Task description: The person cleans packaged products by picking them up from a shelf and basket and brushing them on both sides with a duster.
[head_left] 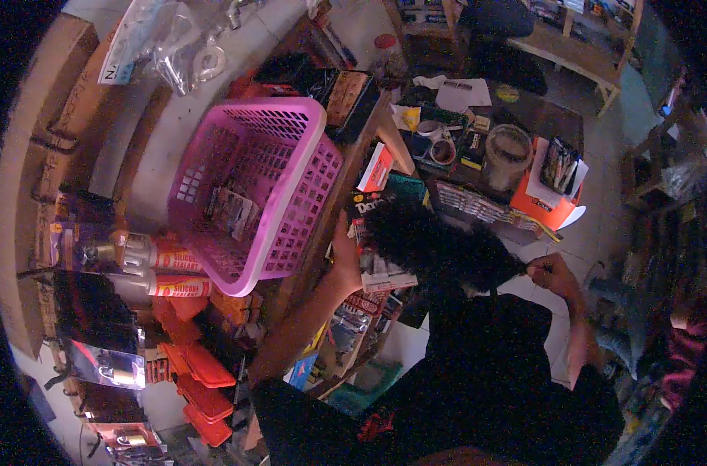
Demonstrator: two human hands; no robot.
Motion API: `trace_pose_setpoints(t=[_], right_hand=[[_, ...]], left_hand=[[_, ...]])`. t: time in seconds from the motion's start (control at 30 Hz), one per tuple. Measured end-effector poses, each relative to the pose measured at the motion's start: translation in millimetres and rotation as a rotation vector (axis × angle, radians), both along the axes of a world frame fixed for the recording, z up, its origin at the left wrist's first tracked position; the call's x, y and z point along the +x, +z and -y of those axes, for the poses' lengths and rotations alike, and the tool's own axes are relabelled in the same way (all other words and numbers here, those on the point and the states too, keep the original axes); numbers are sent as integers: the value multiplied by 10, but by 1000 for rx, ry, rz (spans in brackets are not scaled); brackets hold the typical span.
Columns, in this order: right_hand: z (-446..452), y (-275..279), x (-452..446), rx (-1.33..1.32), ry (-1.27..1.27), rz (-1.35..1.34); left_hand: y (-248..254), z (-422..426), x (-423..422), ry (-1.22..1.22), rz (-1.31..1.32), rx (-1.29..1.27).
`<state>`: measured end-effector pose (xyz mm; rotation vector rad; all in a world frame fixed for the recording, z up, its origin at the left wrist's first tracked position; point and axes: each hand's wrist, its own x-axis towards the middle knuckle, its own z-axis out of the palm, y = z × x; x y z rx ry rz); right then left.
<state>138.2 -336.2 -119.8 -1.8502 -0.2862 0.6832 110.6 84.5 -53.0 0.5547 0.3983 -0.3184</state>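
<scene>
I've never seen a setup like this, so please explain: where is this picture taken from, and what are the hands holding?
There is no machine, just a person's bare hands. The one picture comes from a camera worn on the head, looking forward and down. The right hand holds what looks like a black duster. The left hand is by some boxes; whether it grips anything, I can't tell. To its left is a pink basket with packets inside, and silicone tubes beside that. Beyond the duster, a dark table bears a clear tub and an orange box, among other clutter.
</scene>
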Motion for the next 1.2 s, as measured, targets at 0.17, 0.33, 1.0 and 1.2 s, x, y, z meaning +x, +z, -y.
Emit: trace_pose_setpoints(t=[0.17, 0.33, 1.0, 1.2], right_hand=[[75, -12, 58, 9, -14, 149], [90, -4, 27, 15, 31, 83], [219, -22, 70, -18, 165, -53], [195, 16, 50, -5, 135, -51]], left_hand=[[235, 175, -49, 57, -168, 148], [240, 188, -22, -95, -76, -16], [333, 178, -47, -50, -103, -29], [345, 223, -72, -30, -26, 108]])
